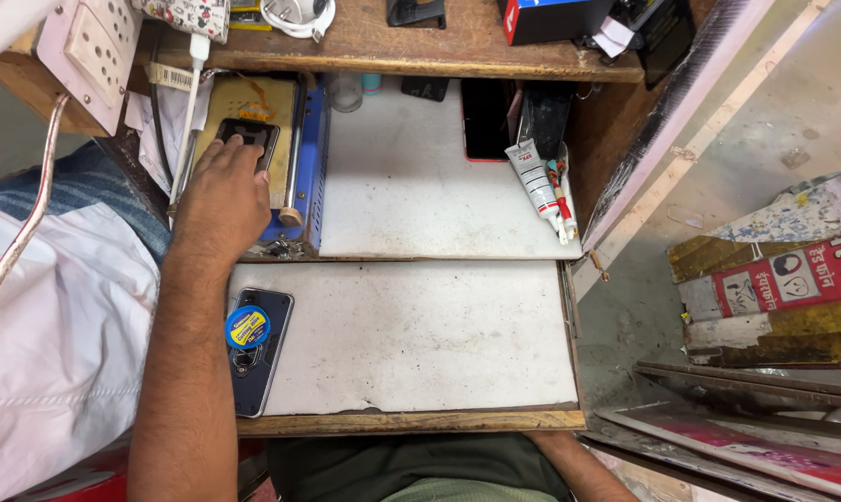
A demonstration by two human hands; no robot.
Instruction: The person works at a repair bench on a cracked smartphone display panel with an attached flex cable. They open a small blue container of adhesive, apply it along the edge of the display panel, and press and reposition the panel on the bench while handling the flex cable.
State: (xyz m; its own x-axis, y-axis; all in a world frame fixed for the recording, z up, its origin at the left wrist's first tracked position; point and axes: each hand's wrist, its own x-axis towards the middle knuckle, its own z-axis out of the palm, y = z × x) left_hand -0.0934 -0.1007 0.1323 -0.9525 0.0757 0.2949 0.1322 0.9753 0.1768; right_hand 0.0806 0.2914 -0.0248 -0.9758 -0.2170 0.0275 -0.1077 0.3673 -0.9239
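My left hand [223,197] reaches forward to the back left of the white work surface [420,335]. Its fingers rest on a dark phone part [250,137] lying on the yellowish plate of a blue machine [306,167]. Whether the fingers grip the part or only press on it is hidden. Near my forearm lies a dark phone case [258,372] with a small round blue and yellow reel [248,326] on top. Of my right arm only a bit of forearm [578,465] shows at the bottom edge; the hand is out of view.
A black phone with a red edge [485,119] and a white tube with tools [541,186] lean at the back right. A wooden shelf [392,51] above holds boxes and cables. A socket board [90,51] and white cable hang at the left. Worn boards lie to the right.
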